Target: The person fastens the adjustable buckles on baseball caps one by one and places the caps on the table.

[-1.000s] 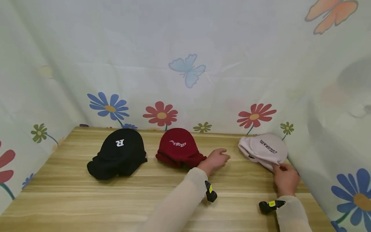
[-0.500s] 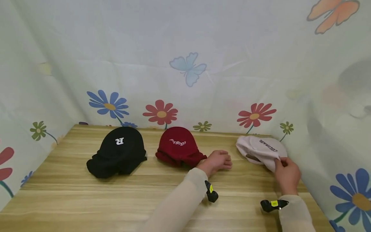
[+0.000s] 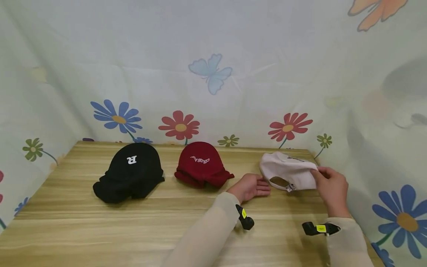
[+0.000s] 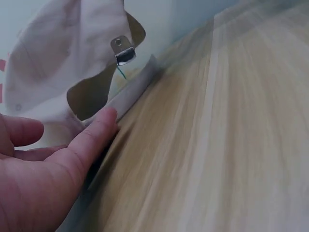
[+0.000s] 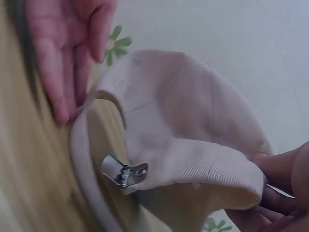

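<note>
I have the pale cap (image 3: 287,170) at the right end of the surface (image 3: 116,233), held at its right edge by my right grip (image 3: 333,191). That grip is closed in a pinch, thumb on one side of the rim and fingers on the other. My left grip (image 3: 251,187) sits at the cap's opposite edge, its fingers straight and thumb apart, holding nothing; the fingertips reach the strap (image 5: 86,169) and seem to touch it. The cap tilts with its back gap turned toward me and its right side raised; I can't tell how much of its lower edge rests on the wood.

Its lettering is foreshortened past reading, and its front is turned from my head view. The wrist views cut off parts of both grips, and the right one's fingers are partly tucked behind the cloth.

The cap is soft, creased fabric with a ribbed inner band (image 5: 217,166), a small eyelet (image 5: 261,144) and a shiny metal buckle (image 5: 126,173) on the strap. The red cap (image 3: 201,167), domed with white letters, lies near the left grip; farther left is the black cap (image 3: 130,176), slumped, bearing a white R. The surface has a streaky wood grain, and the cloth backdrop (image 3: 150,66) carries printed flowers.
</note>
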`<state>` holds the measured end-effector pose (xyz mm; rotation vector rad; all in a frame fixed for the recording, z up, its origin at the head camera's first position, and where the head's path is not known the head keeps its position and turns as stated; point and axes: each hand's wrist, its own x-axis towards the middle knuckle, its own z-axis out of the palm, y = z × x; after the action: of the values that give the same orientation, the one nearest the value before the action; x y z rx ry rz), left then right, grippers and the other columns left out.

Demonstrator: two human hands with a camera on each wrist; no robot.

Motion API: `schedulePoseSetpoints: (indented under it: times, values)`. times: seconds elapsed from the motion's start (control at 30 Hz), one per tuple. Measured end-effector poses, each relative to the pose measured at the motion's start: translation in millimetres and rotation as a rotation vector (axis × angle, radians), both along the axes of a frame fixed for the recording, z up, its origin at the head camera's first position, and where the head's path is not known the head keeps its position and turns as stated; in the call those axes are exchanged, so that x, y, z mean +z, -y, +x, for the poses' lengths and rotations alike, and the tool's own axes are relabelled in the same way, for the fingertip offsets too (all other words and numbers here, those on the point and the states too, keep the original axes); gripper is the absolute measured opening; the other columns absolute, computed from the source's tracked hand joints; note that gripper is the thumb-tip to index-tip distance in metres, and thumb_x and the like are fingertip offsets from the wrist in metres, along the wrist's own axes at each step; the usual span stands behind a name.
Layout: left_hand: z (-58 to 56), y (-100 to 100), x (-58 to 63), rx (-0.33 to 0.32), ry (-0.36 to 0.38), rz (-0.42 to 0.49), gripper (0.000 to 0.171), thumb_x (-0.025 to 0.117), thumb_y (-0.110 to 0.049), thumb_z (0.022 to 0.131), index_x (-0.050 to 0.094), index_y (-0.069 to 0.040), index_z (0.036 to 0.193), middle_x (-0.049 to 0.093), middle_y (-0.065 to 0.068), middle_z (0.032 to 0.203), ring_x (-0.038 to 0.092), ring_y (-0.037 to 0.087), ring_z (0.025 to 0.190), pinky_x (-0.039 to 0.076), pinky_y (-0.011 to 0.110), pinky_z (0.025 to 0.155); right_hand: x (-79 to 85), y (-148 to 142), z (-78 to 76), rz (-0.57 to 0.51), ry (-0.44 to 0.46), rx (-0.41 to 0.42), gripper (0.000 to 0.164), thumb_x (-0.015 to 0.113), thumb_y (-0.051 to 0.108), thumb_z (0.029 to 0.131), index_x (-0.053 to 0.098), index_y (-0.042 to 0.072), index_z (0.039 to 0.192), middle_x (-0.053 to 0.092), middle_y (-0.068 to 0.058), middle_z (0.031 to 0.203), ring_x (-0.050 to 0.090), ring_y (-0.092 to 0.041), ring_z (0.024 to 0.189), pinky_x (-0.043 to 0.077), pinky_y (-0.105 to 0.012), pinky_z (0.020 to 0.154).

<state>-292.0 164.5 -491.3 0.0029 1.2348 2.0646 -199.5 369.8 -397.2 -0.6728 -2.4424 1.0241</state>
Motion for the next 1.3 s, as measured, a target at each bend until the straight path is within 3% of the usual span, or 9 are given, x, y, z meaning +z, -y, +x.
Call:
schedulePoseSetpoints:
  times: [0.23,0.37,0.53,0.63,0.77,0.93,1.03,1.13,1.3]
  values:
    - [3.6,-2.6,2.3,0.038,0.089,0.129,0.039,0.04,-0.016,0.1,0.046,0.009,0.129,0.05,0.031,0.131,0.045,0.049,0.128,0.037,0.058,0.109,15.3,4.5,6.3,-0.152,0.021,0.093,0.045,0.061,0.038,0.094,0.063,0.001,0.121,0.062,-0.001,0.102,0.055,-0.006,0.081,0.052,-0.017,0.066]
    - [2.4,0.9,4.3,0.03,0.067,0.115,0.028,0.049,-0.025,0.093,0.056,-0.003,0.107,0.058,0.02,0.11,0.057,0.038,0.107,0.042,0.058,0.104,16.5,5.3,5.8,-0.226,0.006,0.118,0.044,0.064,0.032,0.093,0.061,-0.002,0.122,0.06,0.009,0.095,0.058,-0.001,0.08,0.053,-0.014,0.067]
    - [1.2,7.8,10.3,0.02,0.023,0.108,0.018,0.055,-0.029,0.084,0.054,-0.012,0.091,0.057,0.011,0.1,0.058,0.029,0.093,0.046,0.056,0.1,12.1,1.2,3.5,-0.255,0.032,0.116,0.049,0.063,0.035,0.093,0.059,0.0,0.126,0.059,-0.002,0.11,0.058,-0.001,0.082,0.053,-0.011,0.068]
    - [3.7,10.5,14.0,0.019,-0.001,0.134,0.013,0.052,-0.022,0.085,0.053,-0.014,0.095,0.058,0.011,0.105,0.059,0.034,0.106,0.045,0.053,0.1,8.0,-1.6,2.2,-0.293,0.036,0.134,0.053,0.064,0.036,0.092,0.056,-0.002,0.129,0.058,-0.006,0.115,0.06,0.0,0.081,0.054,-0.013,0.069]
    - [9.1,12.4,16.8,0.007,-0.039,0.205,0.019,0.046,-0.015,0.091,0.051,-0.013,0.109,0.06,0.017,0.122,0.05,0.041,0.126,0.04,0.054,0.104,3.6,-2.7,2.0,-0.356,0.03,0.177,0.053,0.065,0.032,0.092,0.054,-0.005,0.128,0.057,0.003,0.105,0.061,0.001,0.078,0.056,-0.016,0.07]
    - [12.4,11.2,18.3,-0.033,-0.067,0.315,0.037,0.039,-0.017,0.096,0.044,-0.008,0.132,0.047,0.026,0.142,0.042,0.044,0.134,0.032,0.057,0.112,0.1,-1.5,3.9,-0.371,0.018,0.196,0.049,0.066,0.03,0.092,0.056,-0.006,0.123,0.056,0.011,0.095,0.061,0.0,0.076,0.056,-0.017,0.068]
    - [12.7,10.3,20.9,-0.038,-0.062,0.361,0.043,0.036,-0.018,0.097,0.037,-0.007,0.139,0.042,0.029,0.143,0.04,0.046,0.133,0.029,0.058,0.114,-0.6,-0.2,4.5,-0.365,0.013,0.192,0.049,0.066,0.031,0.092,0.056,-0.006,0.123,0.057,0.012,0.093,0.061,0.0,0.076,0.056,-0.016,0.068]
    - [13.7,10.4,24.5,-0.029,-0.063,0.39,0.039,0.034,-0.018,0.098,0.036,-0.009,0.136,0.044,0.031,0.138,0.039,0.049,0.132,0.026,0.061,0.114,-0.7,1.3,6.2,-0.311,0.028,0.158,0.053,0.065,0.039,0.091,0.058,-0.002,0.124,0.059,0.009,0.095,0.06,-0.001,0.077,0.055,-0.016,0.068]
    - [17.8,10.6,33.0,-0.049,-0.088,0.44,0.031,0.032,-0.017,0.1,0.038,-0.017,0.13,0.048,0.029,0.132,0.037,0.053,0.133,0.025,0.066,0.112,-1.9,6.2,14.1,-0.109,0.077,0.089,0.06,0.06,0.054,0.089,0.061,0.006,0.126,0.065,-0.008,0.108,0.059,-0.013,0.084,0.05,-0.017,0.062]
